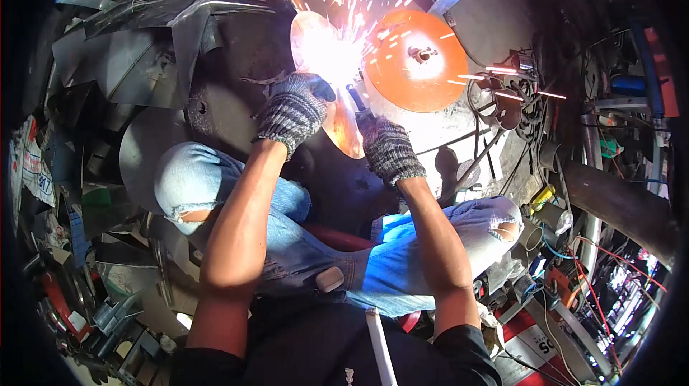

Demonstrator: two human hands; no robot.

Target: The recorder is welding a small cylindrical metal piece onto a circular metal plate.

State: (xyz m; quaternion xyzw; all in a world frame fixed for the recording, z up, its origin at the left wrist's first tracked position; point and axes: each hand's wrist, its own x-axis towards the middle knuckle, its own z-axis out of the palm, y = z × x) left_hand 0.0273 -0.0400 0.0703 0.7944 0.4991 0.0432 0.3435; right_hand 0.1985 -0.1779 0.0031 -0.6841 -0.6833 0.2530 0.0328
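White glare (pixel 331 52) hides the tip of the dark tool (pixel 355 97) and much of the metal piece (pixel 346 136).

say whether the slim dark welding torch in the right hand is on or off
On: a blinding white glow and flying sparks burst just beyond the slim dark welding torch in the gloved right hand.

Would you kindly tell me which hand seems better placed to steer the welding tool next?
Probably the right hand: it grips the dark welding tool, whose tip points toward the bright glare. The left hand is beside the curved metal piece; its grip is unclear.
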